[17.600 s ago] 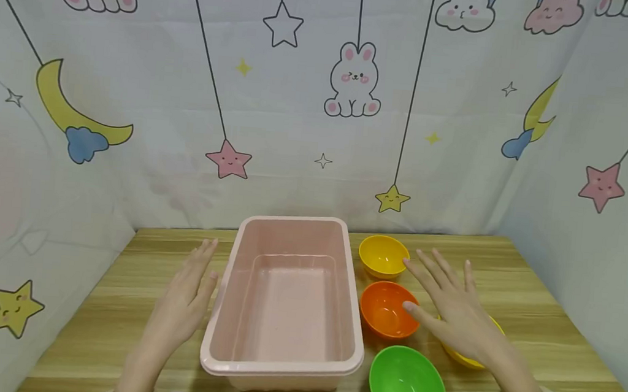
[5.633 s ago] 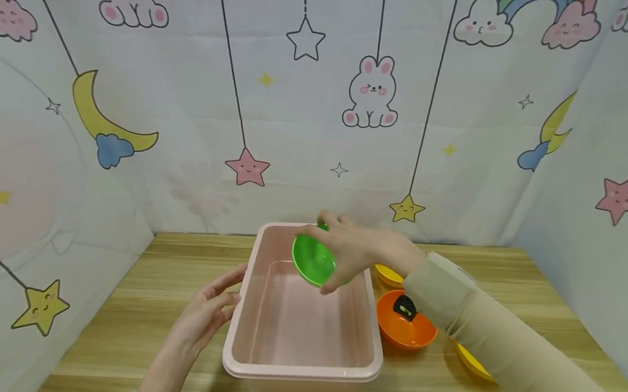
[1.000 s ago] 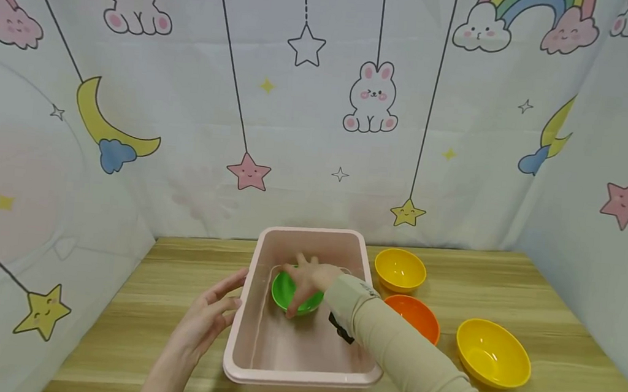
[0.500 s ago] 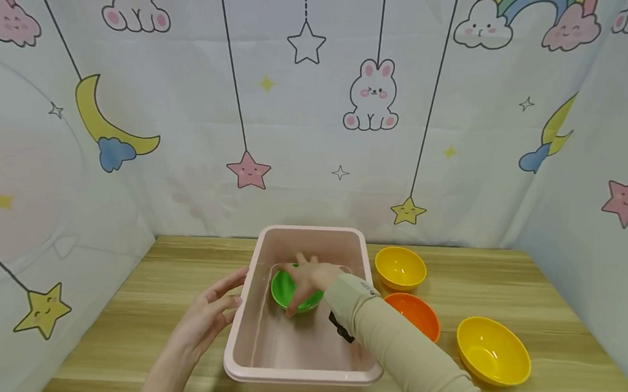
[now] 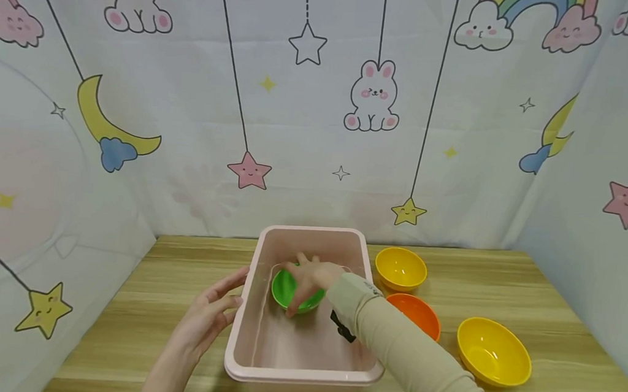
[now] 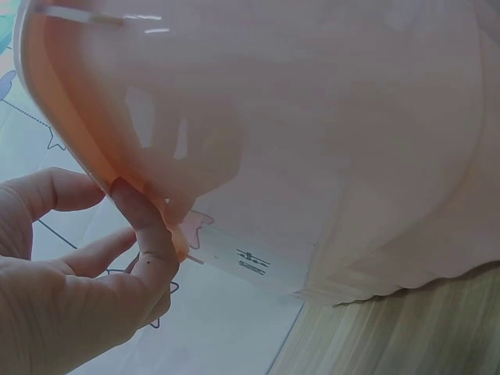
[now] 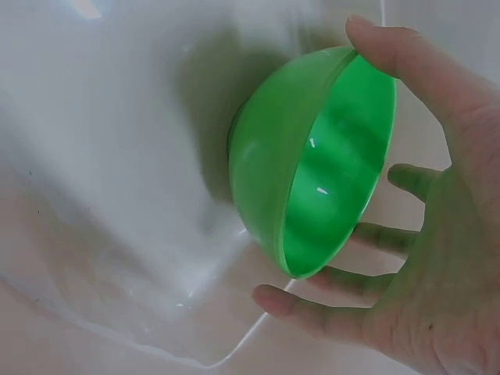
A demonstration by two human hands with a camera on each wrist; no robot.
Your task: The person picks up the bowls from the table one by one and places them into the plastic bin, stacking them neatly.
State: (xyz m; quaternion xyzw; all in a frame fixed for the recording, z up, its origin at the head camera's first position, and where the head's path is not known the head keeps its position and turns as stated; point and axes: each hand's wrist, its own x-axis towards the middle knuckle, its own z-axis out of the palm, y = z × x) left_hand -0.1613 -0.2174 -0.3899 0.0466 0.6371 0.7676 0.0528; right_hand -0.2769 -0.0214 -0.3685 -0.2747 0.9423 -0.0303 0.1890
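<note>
Inside the pale pink plastic basin (image 5: 302, 375), a green bowl (image 5: 281, 289) sits toward the back left. My right hand (image 5: 307, 278) reaches over it from the right and holds it by the rim. In the right wrist view, the thumb lies on one side of the green bowl (image 7: 269, 156) and the fingers of my right hand (image 7: 437, 234) spread round the other side. My left hand (image 5: 205, 316) rests with its fingertips against the basin's left outer side. In the left wrist view, my left hand (image 6: 101, 273) touches the basin (image 6: 328, 117) just below its rim.
Right of the basin stand a small yellow bowl (image 5: 400, 269) at the back, an orange bowl (image 5: 418, 315) partly hidden by my right sleeve, and a larger yellow bowl (image 5: 493, 352). A printed cloth (image 5: 308, 128) walls off the back and sides of the wooden table (image 5: 198, 254).
Earlier the green bowl stood at the front right; then my right hand carried it over the basin and lowered it inside. My left hand came to the basin's side. The last second shows almost no movement.
</note>
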